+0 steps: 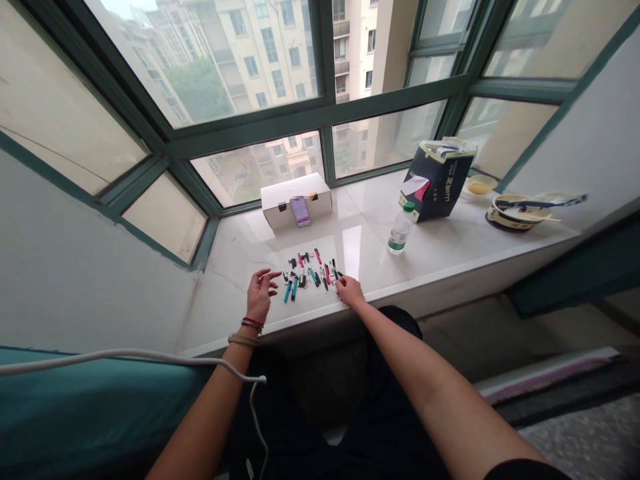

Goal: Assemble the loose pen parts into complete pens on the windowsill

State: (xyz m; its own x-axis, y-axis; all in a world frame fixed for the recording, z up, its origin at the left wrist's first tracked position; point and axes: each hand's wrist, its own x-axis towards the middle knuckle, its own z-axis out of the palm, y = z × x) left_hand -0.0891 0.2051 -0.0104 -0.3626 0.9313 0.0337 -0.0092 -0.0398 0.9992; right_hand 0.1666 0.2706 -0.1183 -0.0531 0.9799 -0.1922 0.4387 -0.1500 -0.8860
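Note:
Many small stick-like pieces in blue, pink and black lie spread on the white windowsill [240,243], too small to name for sure. Left of them hovers my left hand [261,293], its fingers apart and holding nothing. A blue stick with a dark end [294,288] lies closest to it, beside another blue stick [287,291]. At the right edge of the spread, my right hand [350,291] is closed with its fingertips pinched near a small black piece [337,274]. What sits between those fingertips is mostly hidden.
A white box [280,207] with a purple packet [301,211] stands behind the pieces. To the right are a clear bottle with a green cap [399,233], a dark paper bag [440,180], a small bowl [480,186] and a larger bowl [513,217]. A white cable [150,355] crosses my left forearm.

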